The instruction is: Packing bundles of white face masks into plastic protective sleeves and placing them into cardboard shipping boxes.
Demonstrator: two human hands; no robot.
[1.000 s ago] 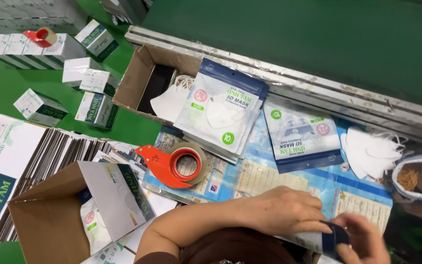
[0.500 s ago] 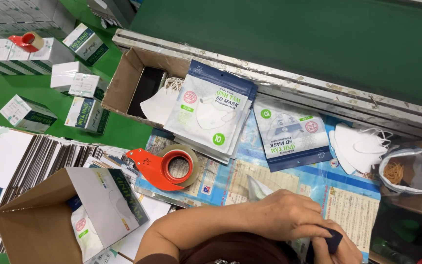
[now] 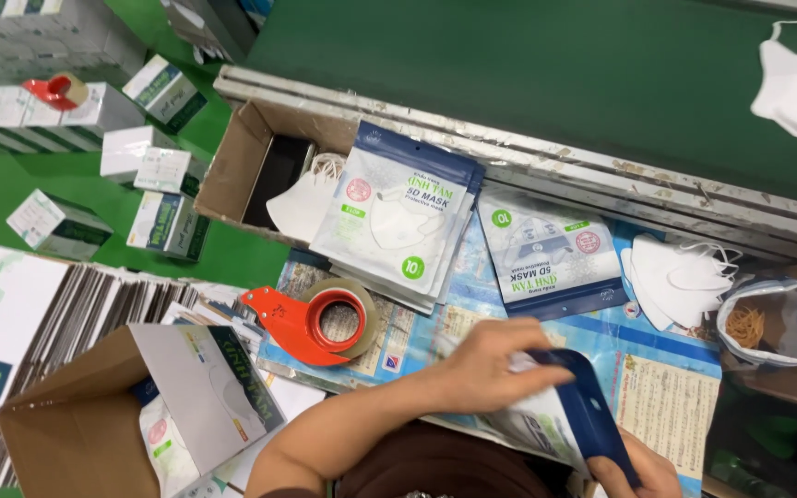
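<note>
My left hand (image 3: pixel 495 364) reaches across from the lower left and grips the upper side of a white mask pouch with a dark blue top strip (image 3: pixel 572 417). At the bottom right edge, my right hand (image 3: pixel 640 472) holds the same pouch by its blue end from underneath. The pouch is tilted, just above a blue printed sheet (image 3: pixel 666 369) that covers the work surface. Two stacks of the same kind of pouch lie beyond my hands, one in the middle (image 3: pixel 398 212) and one to its right (image 3: pixel 551 254).
A red tape dispenser (image 3: pixel 311 318) lies left of my hands. An open carton with pouches (image 3: pixel 94 415) stands at lower left beside flat cartons (image 3: pixel 94 295). Loose white masks (image 3: pixel 680 277), a bag of rubber bands (image 3: pixel 772 323), a brown tray (image 3: pixel 251 166), small boxes (image 3: pixel 163 221) and a green belt (image 3: pixel 528 65) surround them.
Both hands have come up from the bottom right corner, and more of the pouch with the blue strip now shows. The view has shifted slightly to the right.
</note>
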